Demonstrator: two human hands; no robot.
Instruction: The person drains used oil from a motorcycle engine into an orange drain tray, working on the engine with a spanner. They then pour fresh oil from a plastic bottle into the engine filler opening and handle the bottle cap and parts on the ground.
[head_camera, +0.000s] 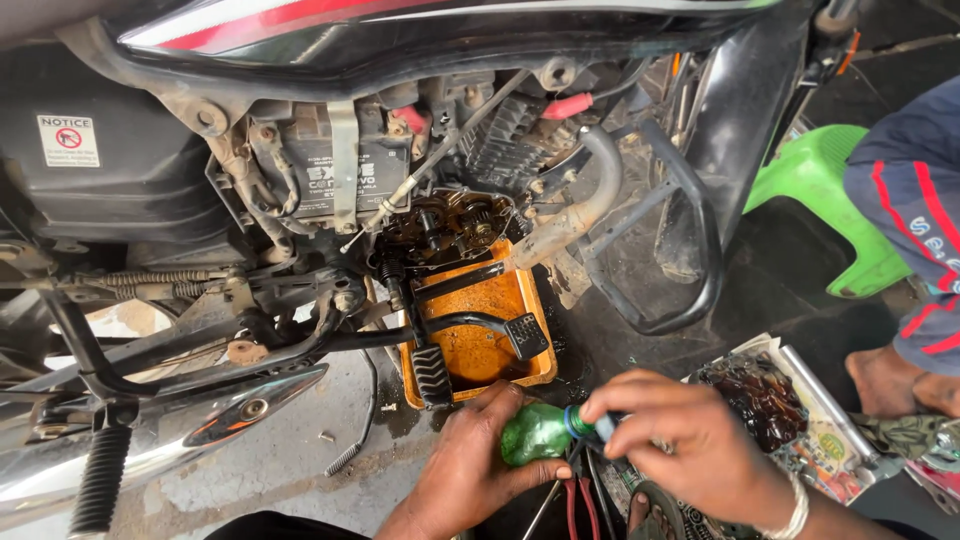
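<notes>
At six o'clock below the motorcycle (400, 150) and its orange drip tray (520, 300), the left hand (470, 465) wraps its fingers around a green bottle (535, 432) while the right hand (680, 435) pinches its cap (580, 422), apparently being twisted.

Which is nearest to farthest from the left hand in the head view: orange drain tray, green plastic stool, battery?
From the left hand:
1. Orange drain tray, just above it under the engine.
2. Battery, farther up, upper left.
3. Green plastic stool, far upper right.
</notes>
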